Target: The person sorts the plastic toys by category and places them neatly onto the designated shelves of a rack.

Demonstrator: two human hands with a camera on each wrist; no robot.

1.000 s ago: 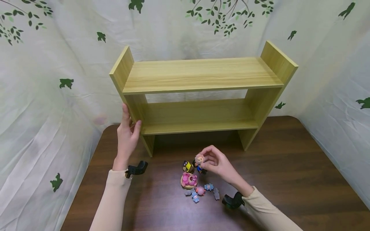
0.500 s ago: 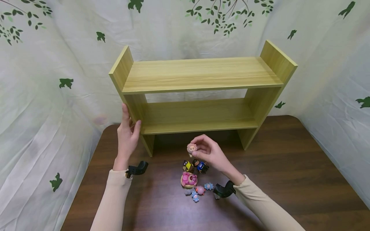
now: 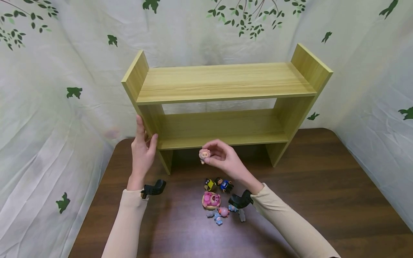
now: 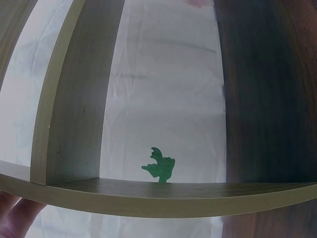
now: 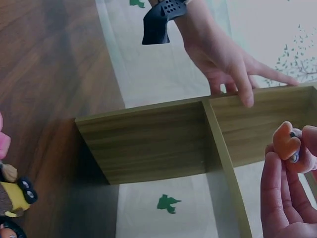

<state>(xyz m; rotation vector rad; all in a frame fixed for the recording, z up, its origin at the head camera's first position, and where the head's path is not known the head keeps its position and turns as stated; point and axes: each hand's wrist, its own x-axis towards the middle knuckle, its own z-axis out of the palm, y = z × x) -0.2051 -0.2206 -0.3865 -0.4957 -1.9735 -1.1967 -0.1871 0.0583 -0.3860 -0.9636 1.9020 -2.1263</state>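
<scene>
My right hand [image 3: 226, 161] pinches a small pinkish figurine [image 3: 204, 154] between thumb and fingertips, in front of the lower board of a two-tier wooden shelf [image 3: 226, 84]. In the right wrist view the figurine [image 5: 287, 141] shows an orange-pink side; the fingers hide part of it. My left hand [image 3: 142, 154] holds the shelf's left side panel, its thumb over the front edge and its fingers along the outer side. On the table below lie a blue-clad figure with black hair [image 3: 224, 185], a yellow-and-black figure [image 3: 210, 185] and a pink bear toy [image 3: 211, 200].
Nearer the front are a pink round toy [image 3: 223, 211], a blue figure [image 3: 218, 219] and grey pieces [image 3: 241, 215]. The shelf stands at the back of the brown table [image 3: 322, 193]. A leaf-printed white cloth [image 3: 80, 118] hangs behind and on both sides.
My right hand has risen from the toy group with the pinkish figurine, going left and toward the shelf. The blue-clad figure has come into full view. My left hand has stayed in place.
</scene>
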